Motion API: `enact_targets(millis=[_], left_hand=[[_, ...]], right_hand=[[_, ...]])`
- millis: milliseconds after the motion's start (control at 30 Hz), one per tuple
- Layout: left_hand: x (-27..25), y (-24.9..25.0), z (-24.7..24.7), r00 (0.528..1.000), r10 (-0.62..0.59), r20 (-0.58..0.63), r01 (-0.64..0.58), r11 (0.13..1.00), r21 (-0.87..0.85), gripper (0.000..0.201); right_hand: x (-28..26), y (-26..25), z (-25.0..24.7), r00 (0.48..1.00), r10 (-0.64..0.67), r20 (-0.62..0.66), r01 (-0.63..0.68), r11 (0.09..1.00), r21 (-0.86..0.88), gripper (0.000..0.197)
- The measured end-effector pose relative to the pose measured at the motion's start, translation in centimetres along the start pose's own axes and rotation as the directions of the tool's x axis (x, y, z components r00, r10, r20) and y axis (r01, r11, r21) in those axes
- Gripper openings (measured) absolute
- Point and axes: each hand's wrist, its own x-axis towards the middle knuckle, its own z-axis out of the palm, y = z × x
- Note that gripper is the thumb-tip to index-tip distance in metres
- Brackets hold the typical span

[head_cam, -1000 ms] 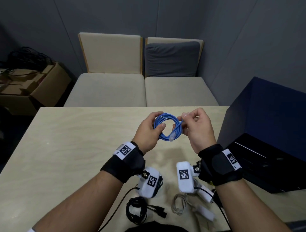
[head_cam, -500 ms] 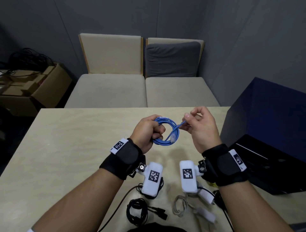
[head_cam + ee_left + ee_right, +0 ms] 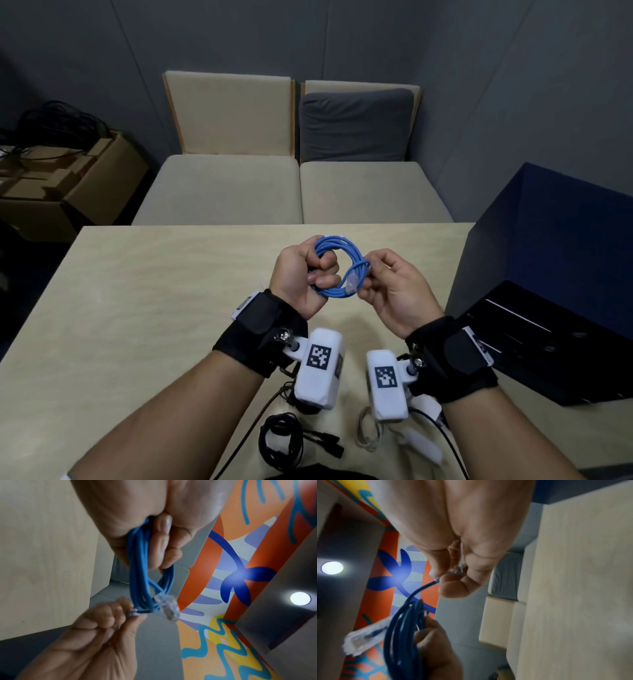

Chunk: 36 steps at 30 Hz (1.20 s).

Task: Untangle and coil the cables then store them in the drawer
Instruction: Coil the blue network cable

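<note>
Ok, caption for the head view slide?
Left hand grips coiled blue cable; right hand pinches its end over the table.

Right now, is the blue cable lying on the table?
No: the left hand grips the coiled cable up off the table, and the right hand pinches its end.

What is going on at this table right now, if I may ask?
A person is coiling a blue network cable above the table. The left hand grips the coil, and the right hand pinches the end plug beside the loops; the second plug hangs free. A black cable and a white cable lie on the table close to the person.
</note>
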Motion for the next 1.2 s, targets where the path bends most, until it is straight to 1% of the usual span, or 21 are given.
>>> enact_targets(millis=[100,167,267,367,400,467,500,533,600,633,700,733,767,833,900,933,1000,1067,1100,1167,1200], left_hand=[[-0.2,-0.4,0.6,0.999,0.04,-0.018,-0.038,0.994,0.099,0.028],[-0.2,-0.5,0.8,0.993,0.101,-0.057,-0.087,0.975,0.204,0.029],[-0.2,-0.6,1.1,0.976,0.197,-0.093,-0.153,0.923,0.352,0.027],[0.3,-1.0,1.5,0.95,0.291,-0.112,-0.212,0.865,0.455,0.027],[0.4,-1.0,1.6,0.944,0.312,-0.107,-0.224,0.845,0.485,0.027],[0.5,-1.1,1.7,0.949,0.307,-0.078,-0.227,0.83,0.509,0.027],[0.4,-1.2,1.8,0.957,0.286,-0.053,-0.224,0.842,0.491,0.026],[0.4,-1.2,1.8,0.966,0.259,-0.022,-0.22,0.861,0.459,0.025],[0.1,-1.2,1.8,0.976,0.207,0.067,-0.217,0.904,0.369,0.017],[0.0,-1.1,1.7,0.974,0.193,0.116,-0.221,0.919,0.327,0.018],[0.3,-1.2,1.2,0.96,0.206,0.192,-0.258,0.917,0.305,0.039],[0.4,-1.4,1.0,0.947,0.229,0.225,-0.296,0.895,0.334,0.05],[0.4,-1.6,0.8,0.931,0.256,0.262,-0.343,0.86,0.378,0.055],[0.3,-1.9,0.7,0.902,0.314,0.296,-0.425,0.766,0.483,0.045],[0.4,-2.0,0.7,0.892,0.351,0.284,-0.452,0.709,0.541,0.034],[0.5,-2.1,0.8,0.891,0.358,0.279,-0.453,0.697,0.555,0.031],[0.6,-2.2,1.0,0.901,0.345,0.264,-0.434,0.704,0.562,0.024],[0.6,-2.1,1.0,0.912,0.314,0.264,-0.41,0.717,0.564,0.026],[0.6,-2.1,0.9,0.91,0.306,0.281,-0.415,0.709,0.57,0.029],[0.5,-2.1,0.7,0.884,0.321,0.341,-0.467,0.662,0.586,0.039],[0.5,-2.1,0.6,0.866,0.336,0.37,-0.498,0.636,0.589,0.04]], right_hand=[[-0.4,0.0,1.0,0.999,-0.017,0.031,0.019,0.998,-0.059,0.019],[-0.5,-0.3,1.3,0.999,-0.046,0.014,0.047,0.99,-0.132,0.022],[-0.8,-0.8,1.5,0.998,-0.059,-0.026,0.05,0.961,-0.271,0.03],[-1.2,-1.5,1.5,0.996,-0.074,-0.039,0.063,0.971,-0.232,0.036],[-1.4,-1.7,1.5,0.996,-0.09,-0.024,0.081,0.967,-0.242,0.034],[-1.6,-2.0,1.6,0.991,-0.133,0.008,0.13,0.95,-0.283,0.018],[-1.5,-2.1,1.5,0.99,-0.14,0.009,0.137,0.956,-0.259,0.008],[-1.4,-2.1,1.3,0.991,-0.134,-0.009,0.129,0.97,-0.205,0.009],[-1.3,-2.2,1.1,0.996,-0.087,-0.033,0.087,0.996,0.009,0.018],[-1.2,-2.3,1.2,0.996,-0.077,-0.038,0.081,0.991,0.107,0.018],[-1.2,-2.1,1.2,0.995,-0.091,-0.041,0.098,0.973,0.208,0.017],[-1.1,-2.0,1.2,0.993,-0.114,-0.044,0.12,0.972,0.2,0.018],[-1.1,-1.9,1.3,0.989,-0.145,-0.034,0.149,0.974,0.171,0.02],[-1.1,-1.8,1.4,0.982,-0.191,0.012,0.188,0.976,0.108,0.023],[-1.3,-1.9,1.5,0.977,-0.209,0.041,0.206,0.977,0.059,0.024],[-1.3,-2.0,1.6,0.977,-0.211,0.04,0.209,0.977,0.05,0.024],[-1.2,-1.9,1.7,0.981,-0.191,0.026,0.188,0.978,0.092,0.023],[-0.9,-1.7,1.8,0.986,-0.168,-0.001,0.166,0.975,0.149,0.021],[-0.8,-1.6,1.7,0.987,-0.157,-0.016,0.158,0.975,0.157,0.019],[-0.6,-1.4,1.6,0.99,-0.14,-0.026,0.142,0.979,0.149,0.017],[-0.5,-1.4,1.5,0.991,-0.134,-0.026,0.136,0.98,0.147,0.015]])
